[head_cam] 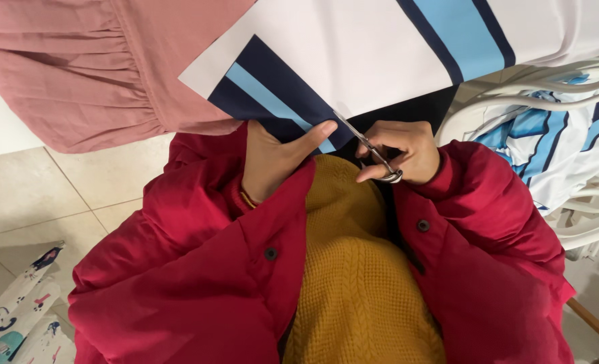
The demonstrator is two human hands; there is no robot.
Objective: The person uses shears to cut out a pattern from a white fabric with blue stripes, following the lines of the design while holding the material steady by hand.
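Observation:
A white fabric piece with navy and light blue stripes [353, 54] lies across the top of the view. My left hand [276, 158] grips its near edge at the striped part, thumb pressed on the cloth. My right hand [404, 152] holds small metal scissors [370, 148], fingers through the handles. The blades point up and left and meet the fabric edge beside my left thumb. Both arms wear red padded jacket sleeves over a mustard knitted sweater [360, 283].
A pink gathered garment [90, 67] hangs at upper left, overlapping the striped fabric. A white plastic chair [582, 202] at right holds more white and blue printed fabric [549, 141]. Beige floor tiles [50, 195] and patterned cloth [16, 317] are at lower left.

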